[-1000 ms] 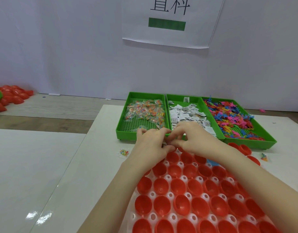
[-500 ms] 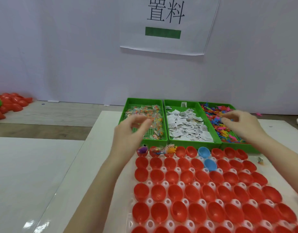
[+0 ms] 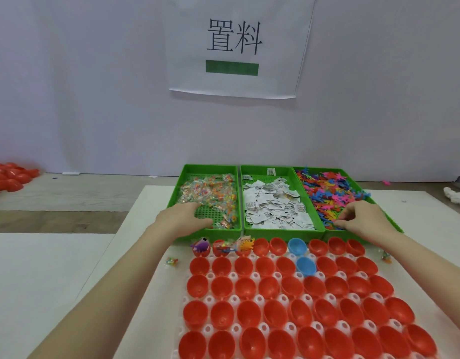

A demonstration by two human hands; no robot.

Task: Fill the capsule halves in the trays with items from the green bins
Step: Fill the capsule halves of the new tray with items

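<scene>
Both my hands off tray since a second ago: left hand [image 3: 183, 218] now in packet bin [image 3: 210, 195], right hand [image 3: 359, 218] in toy-figure bin [image 3: 335, 198]. Fingers curled into contents, grip state unclear. Three capsule halves [image 3: 223, 248] filled; fetching next set.

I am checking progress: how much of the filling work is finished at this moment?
Done: only three far-left capsule halves hold items. In hand: the left hand reaches into the left bin, the right hand into the right bin. Left: all other red halves and two blue halves look empty.
</scene>
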